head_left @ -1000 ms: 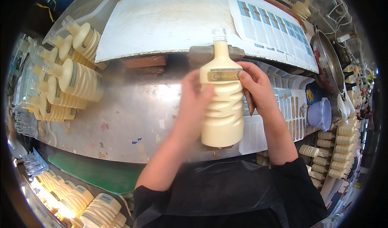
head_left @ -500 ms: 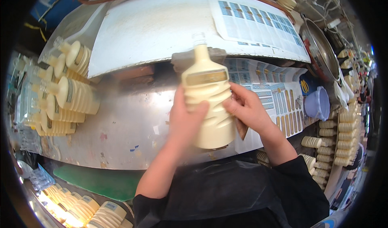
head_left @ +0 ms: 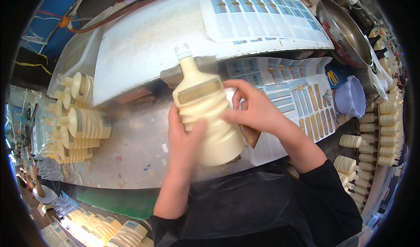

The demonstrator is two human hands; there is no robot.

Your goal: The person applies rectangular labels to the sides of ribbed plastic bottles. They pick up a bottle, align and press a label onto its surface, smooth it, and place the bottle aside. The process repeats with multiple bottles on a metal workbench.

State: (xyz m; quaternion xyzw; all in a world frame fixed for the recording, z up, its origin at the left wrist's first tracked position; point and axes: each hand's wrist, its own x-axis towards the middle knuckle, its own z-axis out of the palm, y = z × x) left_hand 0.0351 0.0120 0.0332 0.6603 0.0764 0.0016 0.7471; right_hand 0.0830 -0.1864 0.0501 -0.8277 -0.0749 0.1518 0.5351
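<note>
A cream bottle (head_left: 209, 133) with a ribbed body and a clear neck leans to the left in front of me. A gold-brown label (head_left: 199, 93) lies across its shoulder. My left hand (head_left: 186, 131) grips the lower left side, thumb over the front. At the right side is my right hand (head_left: 253, 109), its thumb near the ribs and its index finger by the label's right end. A brown flat piece (head_left: 250, 136) juts out below that palm and seems held by the curled fingers, which are partly hidden.
Label sheets (head_left: 315, 111) lie right on the metal table (head_left: 131, 159), more on the raised white board (head_left: 153, 37). Finished-looking cream bottles (head_left: 89, 122) are stacked left. A lavender bucket (head_left: 350, 98) and a large pan (head_left: 345, 32) stand right. Bottle rows (head_left: 389, 133) line the right.
The bottle has shifted left and its neck now tilts left. My right hand has moved left with the brown piece, and its index finger has come up beside the label. The view has turned slightly.
</note>
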